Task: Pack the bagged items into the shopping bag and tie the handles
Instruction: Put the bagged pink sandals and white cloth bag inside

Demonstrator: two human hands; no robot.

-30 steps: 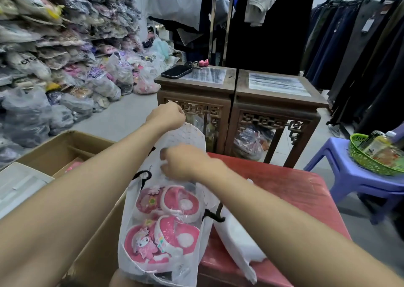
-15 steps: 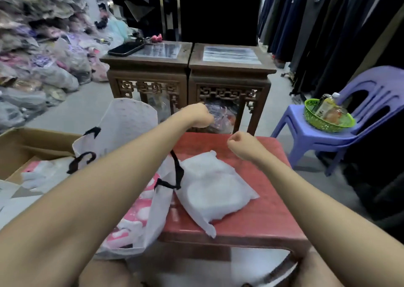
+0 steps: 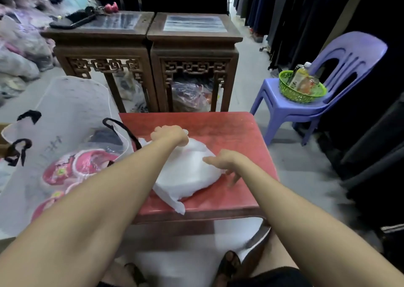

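- Type of place: small clothing and footwear shop, with the sales floor doubling as a stock area.
- Right side: rows of dark hanging garments [image 3: 284,13], packed close together.
- Left side: heap of bagged goods [image 3: 19,52] in clear plastic, piled on the floor.
- Centre: two carved wooden stands [image 3: 192,46] side by side, with more bagged stock [image 3: 188,96] stored beneath.
- Foreground: low red table [image 3: 229,129] bearing a white bagged item [image 3: 188,170]; beside it, a shopping bag [image 3: 65,111] holding pink children's shoes [image 3: 76,168].
- Seating: purple plastic chair [image 3: 341,72] near the garments.
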